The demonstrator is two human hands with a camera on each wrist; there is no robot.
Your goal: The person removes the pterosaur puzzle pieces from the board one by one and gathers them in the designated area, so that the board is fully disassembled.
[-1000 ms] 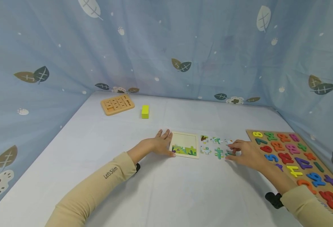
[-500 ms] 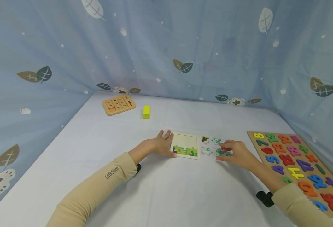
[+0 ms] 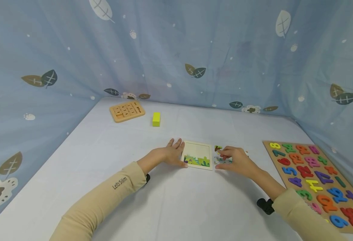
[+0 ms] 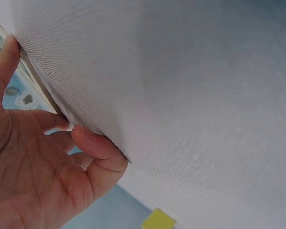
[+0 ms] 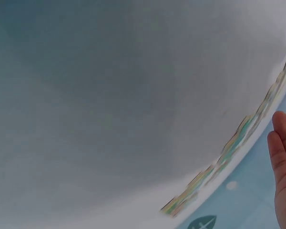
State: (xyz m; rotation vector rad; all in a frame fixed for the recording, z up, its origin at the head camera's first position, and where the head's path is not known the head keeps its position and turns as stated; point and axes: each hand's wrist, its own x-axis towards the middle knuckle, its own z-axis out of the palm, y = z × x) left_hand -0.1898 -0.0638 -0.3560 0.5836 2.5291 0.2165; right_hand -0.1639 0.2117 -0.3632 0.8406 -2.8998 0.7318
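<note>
A square wooden puzzle tray (image 3: 197, 147) lies mid-table, with green scenery pieces (image 3: 197, 160) filling its lower part. My left hand (image 3: 173, 154) rests at the tray's left side, fingers spread and thumb at its lower left corner. In the left wrist view the fingertips (image 4: 12, 45) touch the tray's edge. To the tray's right, my right hand (image 3: 238, 161) is over the loose jigsaw pieces (image 3: 218, 148), thumb and fingers apart. It hides several of them. The right wrist view shows fairly straight fingers (image 5: 281, 152) beside a row of pieces (image 5: 236, 138) on the table.
At the right lies a brown board (image 3: 310, 155) of coloured numbers and signs. A wooden sliding number puzzle (image 3: 127, 111) and a yellow block (image 3: 156, 119) stand toward the back left. A blue patterned cloth (image 3: 164, 50) hangs behind the white table.
My right hand has moved left across the loose pieces, from the far column to those nearest the tray. A piece at the far right shows again behind it. The left hand stays at the tray.
</note>
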